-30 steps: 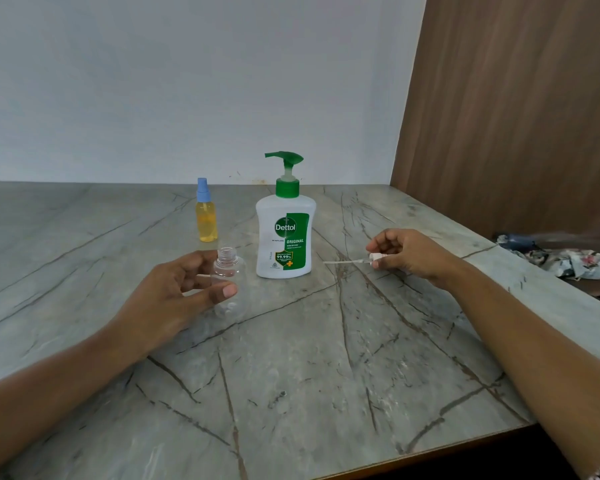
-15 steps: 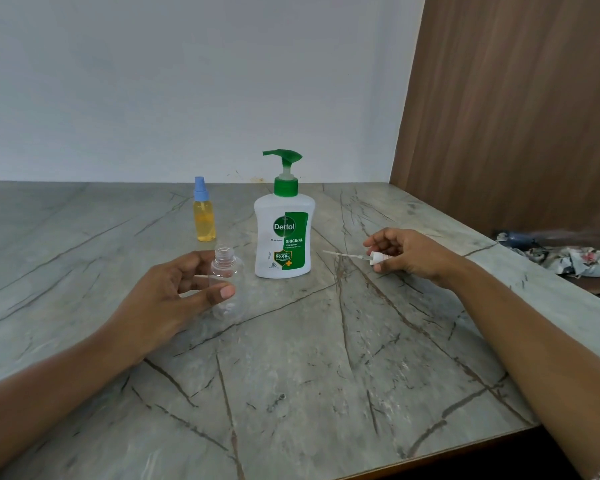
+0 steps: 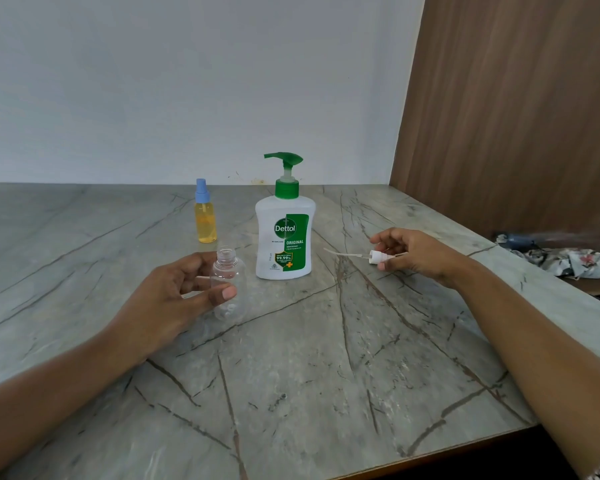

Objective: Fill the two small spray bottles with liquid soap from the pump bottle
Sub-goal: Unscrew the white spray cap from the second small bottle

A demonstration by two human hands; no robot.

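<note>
One clear spray bottle [image 3: 228, 282], uncapped and empty, upright front-left of pump bottle [image 3: 284, 237], gripped by curled fingers of left hand [image 3: 174, 299]. Little changed from a second ago: spray head [image 3: 376, 257], pinched by right hand [image 3: 420, 254], tube tip raised slightly. Ready for filling. Readable: "Dettol", "ORIGINAL", "99.99%". Capped yellow-filled spray bottle [image 3: 205, 220] behind on bench [image 3: 326, 358].

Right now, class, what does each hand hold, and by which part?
The left hand grips the empty clear bottle round its body; the right hand pinches the white spray top by its cap.
</note>
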